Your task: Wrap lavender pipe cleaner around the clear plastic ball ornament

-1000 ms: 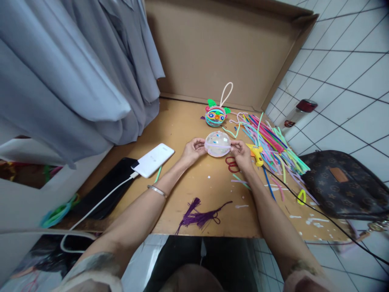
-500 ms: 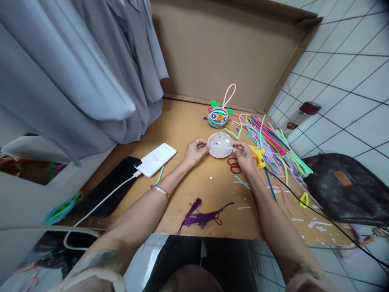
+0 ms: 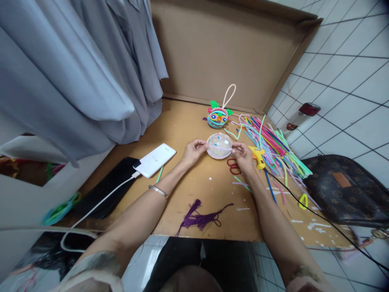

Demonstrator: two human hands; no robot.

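A clear plastic ball (image 3: 217, 140) with small coloured bits showing in it is in front of me at mid-table. Across its near side runs a thin lilac strip (image 3: 220, 149), reaching from one hand to the other. My left hand (image 3: 194, 151) pinches at the ball's left side, thumb and fingers closed. At the right side my right hand (image 3: 242, 155) pinches in the same way. Whether each pinch takes in the strip's end as well is too small to tell. Just behind stands a decorated ball (image 3: 218, 118) with a face, green ears and a white loop.
Right of my hands lie a yellow glue gun (image 3: 257, 156), red-handled scissors (image 3: 234, 166) and a heap of coloured pipe cleaners (image 3: 273, 142). A purple tassel (image 3: 200, 219) is near the front edge. Left are a white phone (image 3: 154, 160) and its cable; right, a brown bag (image 3: 346, 190).
The lilac strip looks straighter and sits a little higher across the ball. Both hands keep their pinch, nearly unmoved. The view has shifted very slightly.
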